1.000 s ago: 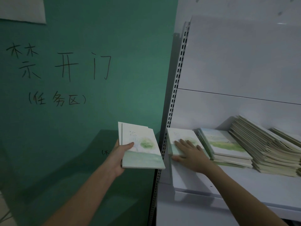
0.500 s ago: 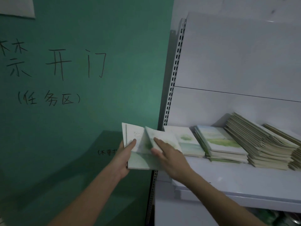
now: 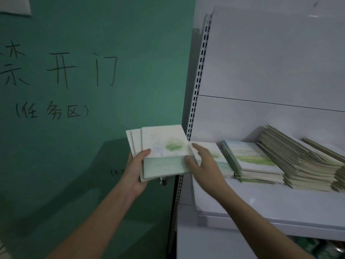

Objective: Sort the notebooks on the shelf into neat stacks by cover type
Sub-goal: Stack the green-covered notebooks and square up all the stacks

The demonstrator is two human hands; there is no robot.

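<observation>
Fingers of the left hand curled under a small fan of notebooks, thumb on the cover; the right hand lay loose and flat at their right edge. Thin, light and bendy, they probably slide; best pinched along the spine. Right of the grip, more stacks sat on the white shelf; left, a green wall.

A second ago the right hand lay flat on the small pile of notebooks at the shelf's left end; half a second ago it was laying one onto the bundle in the left hand. That notebook now lies flat on top of the bundle. The right hand's fingers rest at the bundle's right edge, above the small pile.
</observation>
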